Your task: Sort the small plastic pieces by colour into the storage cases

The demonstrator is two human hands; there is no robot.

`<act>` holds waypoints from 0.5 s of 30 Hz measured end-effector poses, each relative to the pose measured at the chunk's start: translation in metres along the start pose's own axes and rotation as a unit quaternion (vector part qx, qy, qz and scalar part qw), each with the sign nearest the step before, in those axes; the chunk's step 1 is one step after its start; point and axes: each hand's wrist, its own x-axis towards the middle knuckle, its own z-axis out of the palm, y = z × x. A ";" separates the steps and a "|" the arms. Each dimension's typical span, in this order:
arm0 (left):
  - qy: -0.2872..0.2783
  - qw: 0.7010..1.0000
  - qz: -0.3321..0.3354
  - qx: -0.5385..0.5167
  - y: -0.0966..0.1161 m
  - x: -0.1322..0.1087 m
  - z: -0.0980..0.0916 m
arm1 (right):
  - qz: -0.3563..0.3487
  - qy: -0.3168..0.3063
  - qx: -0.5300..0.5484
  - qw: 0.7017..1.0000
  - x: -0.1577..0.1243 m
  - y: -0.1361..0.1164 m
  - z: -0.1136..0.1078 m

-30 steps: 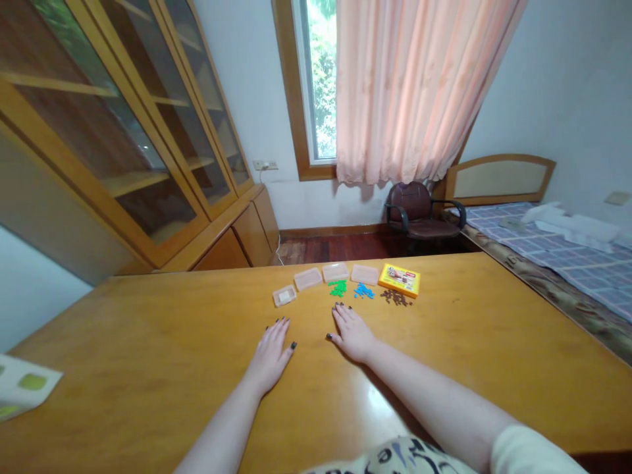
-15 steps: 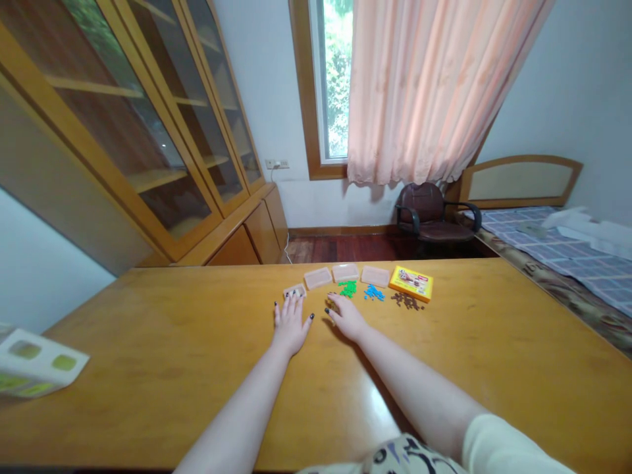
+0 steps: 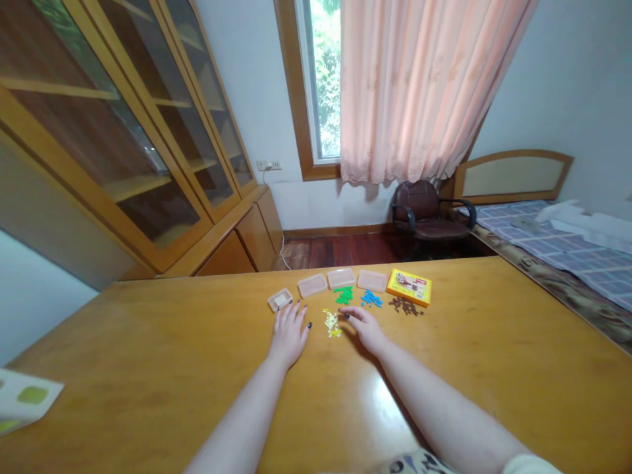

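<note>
My left hand (image 3: 289, 337) lies flat on the wooden table (image 3: 172, 368), fingers spread, its fingertips at the near edge of a small translucent pinkish box (image 3: 275, 305). Something whitish (image 3: 281, 299) is inside that box. Between my hands lies a loose pile of small pale yellow and yellow pieces (image 3: 331, 322). My right hand (image 3: 368, 329) rests just right of this pile, its fingers loosely bent and slightly apart from the thumb, with nothing visible in them. Small green pieces (image 3: 344, 295) and blue pieces (image 3: 372, 299) lie beyond it.
Three more translucent pinkish trays (image 3: 312, 285) stand in a row behind the piles. Brown pieces (image 3: 405, 306) lie before a yellow box (image 3: 409, 286) on the right. A white object with yellow-green patches (image 3: 32, 398) stands at the left edge. Beyond the table is an office chair (image 3: 424, 207).
My left hand has drawn back from over the small box, uncovering its inside. My right hand has moved right, off the pale yellow pile, which now shows fully. The view has shifted slightly.
</note>
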 end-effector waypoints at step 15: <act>-0.052 0.995 0.086 -0.030 0.018 0.006 -0.001 | 0.066 -0.019 0.162 0.984 0.006 -0.005 -0.001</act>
